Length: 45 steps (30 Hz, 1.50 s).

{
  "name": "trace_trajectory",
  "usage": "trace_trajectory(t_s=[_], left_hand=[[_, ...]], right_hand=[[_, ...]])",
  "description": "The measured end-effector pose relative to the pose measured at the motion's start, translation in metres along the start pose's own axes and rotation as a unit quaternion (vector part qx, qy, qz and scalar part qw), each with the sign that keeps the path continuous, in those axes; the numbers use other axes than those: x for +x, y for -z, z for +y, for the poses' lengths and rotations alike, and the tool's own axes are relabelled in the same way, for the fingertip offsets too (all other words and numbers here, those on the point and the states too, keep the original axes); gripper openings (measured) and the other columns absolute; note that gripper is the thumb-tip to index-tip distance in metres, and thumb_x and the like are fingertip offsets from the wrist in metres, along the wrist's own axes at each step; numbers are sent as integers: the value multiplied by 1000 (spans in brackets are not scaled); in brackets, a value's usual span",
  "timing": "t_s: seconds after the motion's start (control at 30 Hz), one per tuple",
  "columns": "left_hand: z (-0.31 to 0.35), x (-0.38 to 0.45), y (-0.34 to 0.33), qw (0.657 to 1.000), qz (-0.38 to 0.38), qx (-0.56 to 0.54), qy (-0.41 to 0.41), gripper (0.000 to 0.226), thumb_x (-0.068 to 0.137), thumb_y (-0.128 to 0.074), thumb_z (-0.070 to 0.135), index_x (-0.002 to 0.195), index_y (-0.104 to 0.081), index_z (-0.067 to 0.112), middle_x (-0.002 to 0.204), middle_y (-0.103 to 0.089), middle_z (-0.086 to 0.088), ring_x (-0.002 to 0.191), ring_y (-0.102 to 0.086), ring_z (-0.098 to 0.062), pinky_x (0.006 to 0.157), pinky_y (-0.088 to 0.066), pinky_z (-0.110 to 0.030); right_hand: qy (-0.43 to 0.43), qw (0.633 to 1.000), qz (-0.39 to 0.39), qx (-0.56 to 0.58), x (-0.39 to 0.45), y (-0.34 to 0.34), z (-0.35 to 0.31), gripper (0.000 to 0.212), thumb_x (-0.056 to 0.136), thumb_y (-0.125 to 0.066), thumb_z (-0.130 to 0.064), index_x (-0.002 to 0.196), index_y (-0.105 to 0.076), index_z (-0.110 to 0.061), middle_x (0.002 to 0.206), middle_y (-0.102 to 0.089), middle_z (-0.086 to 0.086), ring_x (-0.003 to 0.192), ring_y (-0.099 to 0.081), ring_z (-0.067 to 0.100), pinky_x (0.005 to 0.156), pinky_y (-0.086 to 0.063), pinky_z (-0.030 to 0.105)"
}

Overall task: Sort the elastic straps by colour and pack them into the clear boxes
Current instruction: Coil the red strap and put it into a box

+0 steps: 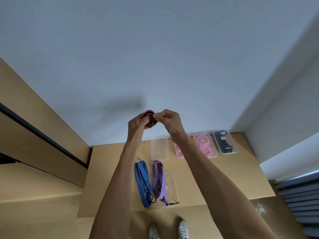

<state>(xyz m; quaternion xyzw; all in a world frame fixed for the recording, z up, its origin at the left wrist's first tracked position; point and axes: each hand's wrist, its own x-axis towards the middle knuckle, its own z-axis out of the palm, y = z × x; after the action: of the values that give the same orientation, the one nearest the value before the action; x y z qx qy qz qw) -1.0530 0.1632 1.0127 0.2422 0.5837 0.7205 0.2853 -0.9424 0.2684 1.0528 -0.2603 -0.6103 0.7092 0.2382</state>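
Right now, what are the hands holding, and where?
Both hands, left and right, grip a coiled red strap: left around the coil, right fingertips at its black hook.

Five clear plastic boxes can be counted: an empty clear rectangular box (159, 147) just below the hands, a box of pink straps (179, 150) partly hidden behind the right forearm, a second box of pink straps (205, 145), a box with a black strap (225, 141) farthest right, and a labelled clear box (170, 188) nearer the person. Three striped straps lie loose or held: one red coiled strap (149, 120) between two hands, one blue striped strap (143, 182) and one purple striped strap (159, 181). Two white shoes (168, 230) show below.
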Motion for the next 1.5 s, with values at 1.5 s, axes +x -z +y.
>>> trace_trajectory(t_s=[1.5], left_hand=[[-52,-25,-34,969,140,185,86,18,85,-64,4,99,-74,10,101,-73,-6,98,-69,-18,89,-54,-33]], right_hand=[[-64,984,81,-144,-8,40,66,45,80,-70,-29,122,-67,-16,121,-67,3,100,-67,15,89,-53,31]])
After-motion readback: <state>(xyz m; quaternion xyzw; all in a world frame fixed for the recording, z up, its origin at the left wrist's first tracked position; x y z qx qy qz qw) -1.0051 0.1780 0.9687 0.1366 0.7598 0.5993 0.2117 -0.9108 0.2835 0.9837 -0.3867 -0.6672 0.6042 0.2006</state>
